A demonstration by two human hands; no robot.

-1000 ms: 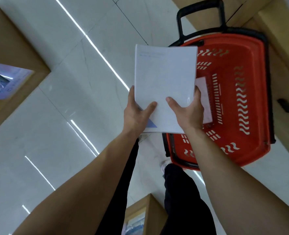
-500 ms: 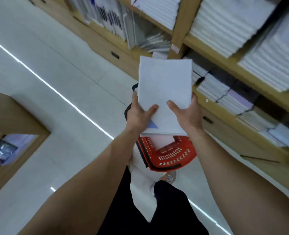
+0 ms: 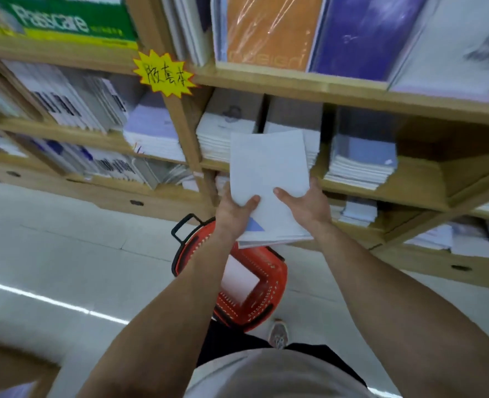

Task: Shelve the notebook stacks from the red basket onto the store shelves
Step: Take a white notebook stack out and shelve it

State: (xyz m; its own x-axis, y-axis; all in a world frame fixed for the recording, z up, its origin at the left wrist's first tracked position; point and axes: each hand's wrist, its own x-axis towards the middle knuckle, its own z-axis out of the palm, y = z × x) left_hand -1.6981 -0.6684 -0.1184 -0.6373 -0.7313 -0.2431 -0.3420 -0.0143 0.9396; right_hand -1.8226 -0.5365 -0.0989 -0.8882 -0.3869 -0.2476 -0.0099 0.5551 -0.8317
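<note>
A person is holding a notebook stack point(image 3: 269, 179) with both hands in front of the wooden store shelves point(image 3: 352, 93). The left hand point(image 3: 233, 214) is gripping the lower left corner of the stack, with its thumb lying on the top white cover and its fingers closed under the stack. The right hand point(image 3: 306, 203) is gripping the lower right edge in the same way, thumb on top and the other fingers clamped below, where they are hidden. The stack is tilting a little, with its far edge pointing to the middle shelf, where other white piles point(image 3: 223, 133) are lying flat just behind it. A small blue triangle is showing on the cover near the left thumb. Below the hands, the red basket point(image 3: 269, 300) is standing on the pale floor point(image 3: 65, 254), close to the bottom of the shelves, and its black handle point(image 3: 184, 225) is pointing to the shelves. One more white notebook point(image 3: 239, 278) is lying inside the basket. A yellow star-shaped label point(image 3: 164, 73) with handwritten characters is hanging on the upright post of the shelves, above and to the left of the stack.
</note>
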